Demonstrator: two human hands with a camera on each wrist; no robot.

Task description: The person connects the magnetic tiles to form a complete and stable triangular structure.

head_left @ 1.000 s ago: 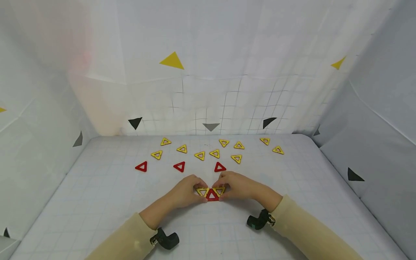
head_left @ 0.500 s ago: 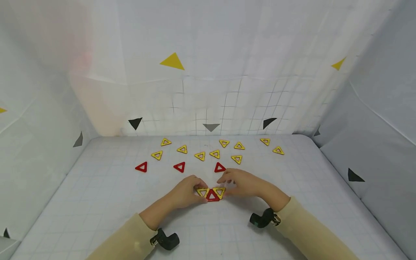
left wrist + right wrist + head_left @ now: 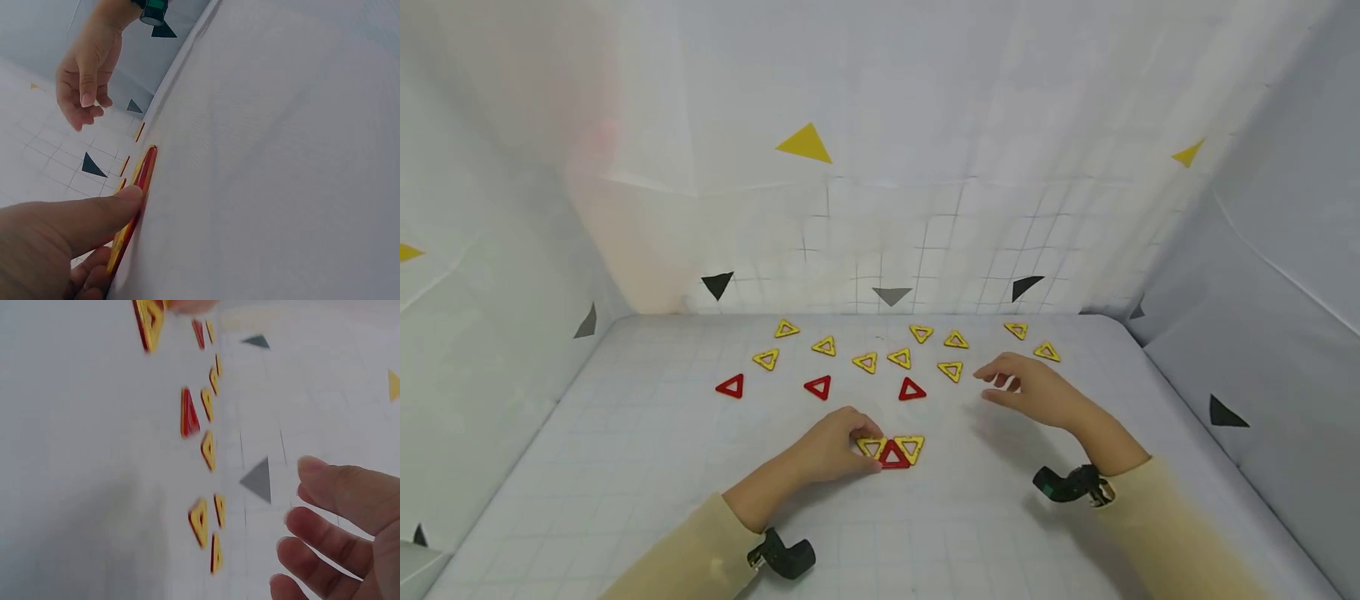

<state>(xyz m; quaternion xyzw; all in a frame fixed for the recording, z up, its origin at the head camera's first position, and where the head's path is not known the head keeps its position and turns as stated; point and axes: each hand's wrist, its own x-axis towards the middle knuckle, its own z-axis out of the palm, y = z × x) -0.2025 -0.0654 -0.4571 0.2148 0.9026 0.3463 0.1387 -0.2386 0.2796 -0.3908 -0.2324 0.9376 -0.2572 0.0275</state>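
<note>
Three flat, hollow triangle tiles lie side by side in a row in the head view: a red tile (image 3: 894,466) between a left yellow tile (image 3: 872,440) and a right yellow tile (image 3: 910,438). My left hand (image 3: 829,447) pinches the left end of this row, fingers at the back and thumb at the front, partly covering the left yellow tile. In the left wrist view, the thumb (image 3: 94,219) presses the row's edge. Raised above the table at the right, my right hand (image 3: 1036,390) holds nothing, its fingers loosely bent. Nearest to it is a loose yellow tile (image 3: 951,364).
Several yellow tiles are scattered toward the back, one (image 3: 1047,357) beyond the right hand. Three loose red tiles lie in front of them, including one (image 3: 912,395) behind the row. White sheets with printed triangles enclose the table (image 3: 647,467).
My right hand has let go of the right yellow tile and moved right and away from me, lifting off the table. My left hand keeps its place at the row.
</note>
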